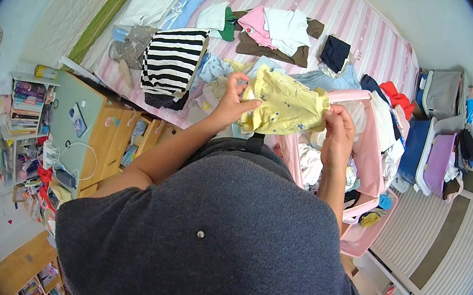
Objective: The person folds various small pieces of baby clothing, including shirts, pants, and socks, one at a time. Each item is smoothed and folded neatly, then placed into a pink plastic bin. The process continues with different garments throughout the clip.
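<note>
A small yellow garment (289, 105) with blue spots is stretched between my two hands, above the near edge of the bed. My left hand (234, 102) pinches its left edge, thumb on top. At its right end, my right hand (338, 127) grips the gathered edge between thumb and fingers. Just below my right hand stands a pink fabric storage box (370, 151) with clothes inside. Behind the yellow garment lie light blue clothes (332, 80) on the bed. A black-and-white striped garment (174, 61) lies folded to the left.
Folded clothes lie across the striped bedsheet (348, 14), among them a white shirt (285, 28) and a navy piece (335, 53). A wooden drawer cabinet (107, 144) stands at left, one drawer pulled out. Blue (417, 149) and purple bins (439, 163) stand at right.
</note>
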The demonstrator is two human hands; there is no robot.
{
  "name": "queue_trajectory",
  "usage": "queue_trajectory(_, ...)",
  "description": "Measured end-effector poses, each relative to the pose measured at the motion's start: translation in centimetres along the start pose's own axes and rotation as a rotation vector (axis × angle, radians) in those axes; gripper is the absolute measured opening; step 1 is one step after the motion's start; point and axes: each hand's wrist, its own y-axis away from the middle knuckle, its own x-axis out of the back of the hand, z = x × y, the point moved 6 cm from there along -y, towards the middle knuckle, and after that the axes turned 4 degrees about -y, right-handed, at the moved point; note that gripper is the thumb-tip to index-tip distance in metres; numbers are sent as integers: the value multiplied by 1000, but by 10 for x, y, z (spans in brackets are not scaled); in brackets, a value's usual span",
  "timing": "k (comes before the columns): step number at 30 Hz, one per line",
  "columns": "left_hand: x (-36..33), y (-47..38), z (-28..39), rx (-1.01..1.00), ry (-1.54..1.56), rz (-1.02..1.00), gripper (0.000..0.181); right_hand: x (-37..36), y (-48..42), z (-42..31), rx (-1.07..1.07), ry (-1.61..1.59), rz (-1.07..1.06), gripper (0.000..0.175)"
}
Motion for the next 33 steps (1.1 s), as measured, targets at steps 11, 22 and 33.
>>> queue_trajectory(11, -87, -2, -36, 373, 111, -393, 36, -31, 16, -49, 302, 185, 4, 11)
queue_trajectory(22, -88, -14, -56, 419, 597, -304, 33, -17, 26, -73, 326, 147, 211, 7)
queue_trajectory(33, -113, -3, -5, 512, 920, -651, 49, -17, 4, -69, 135, -333, 92, 17)
